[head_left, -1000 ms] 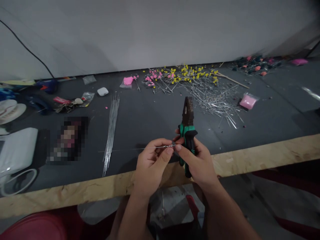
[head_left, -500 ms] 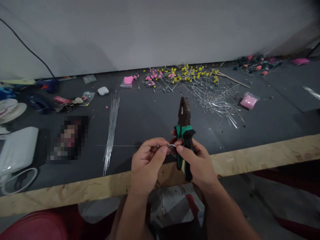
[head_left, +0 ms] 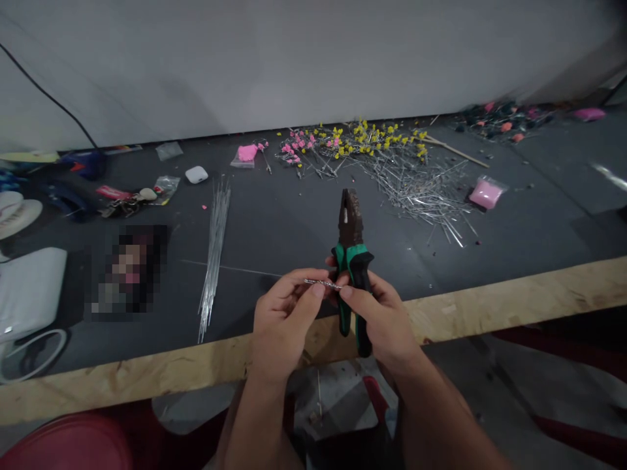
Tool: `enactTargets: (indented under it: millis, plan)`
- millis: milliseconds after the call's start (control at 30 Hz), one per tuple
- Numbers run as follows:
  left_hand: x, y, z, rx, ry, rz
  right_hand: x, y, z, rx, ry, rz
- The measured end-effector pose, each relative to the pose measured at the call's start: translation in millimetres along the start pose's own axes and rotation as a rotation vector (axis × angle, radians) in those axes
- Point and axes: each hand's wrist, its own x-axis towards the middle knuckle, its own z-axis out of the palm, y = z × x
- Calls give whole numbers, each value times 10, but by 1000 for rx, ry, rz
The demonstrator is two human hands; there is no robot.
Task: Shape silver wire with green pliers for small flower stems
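Between my two hands, near the table's front edge, is a thin silver wire [head_left: 323,282] with a twisted stretch. My left hand [head_left: 287,316] pinches it between thumb and fingers, and its long straight end runs out to the left over the table. My right hand [head_left: 386,313] grips the wire's right end with thumb and forefinger. That same hand also carries combination pliers [head_left: 351,225] with green and black handles, jaws pointing away from me. The fingers behind the pliers are partly hidden. Left of my hands lies a bundle of straight wires [head_left: 214,254].
At the back are wire stems with yellow and pink tips [head_left: 362,140], beside a heap of loose wires [head_left: 426,189]. A bag of pink material [head_left: 486,193] lies right. A white case [head_left: 196,175], keys [head_left: 125,203] and a white device [head_left: 34,284] are left. A red stool [head_left: 68,444] stands below.
The wire has tilted, its long left end now higher and its right end lower. The twisted part shows more clearly over my left fingers. Both hands keep their hold, the pliers too.
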Motion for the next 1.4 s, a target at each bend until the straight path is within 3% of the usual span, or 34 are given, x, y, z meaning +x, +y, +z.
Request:
enactTargets:
  millis: [267, 433, 633, 867, 1133, 1267, 1400]
  plan:
    - [19, -47, 5, 41, -36, 143, 21, 6, -47, 31, -56, -27]
    - [21, -18, -6, 139, -86, 211, 14, 4, -25, -18, -14, -16]
    - [53, -64, -24, 120, -78, 70, 73, 50, -99, -30, 21, 2]
    - [79, -137, -10, 110, -53, 40, 133, 36, -202, -134, 12, -4]
    - [248, -149, -75, -139, 180, 76, 133, -71, -247, -106, -51, 155]
    - [338, -93, -66, -216, 235, 98, 39, -102, -267, -129, -149, 276]
    - [349, -56, -37, -226, 274, 111, -35, -150, -261, -196, -263, 234]
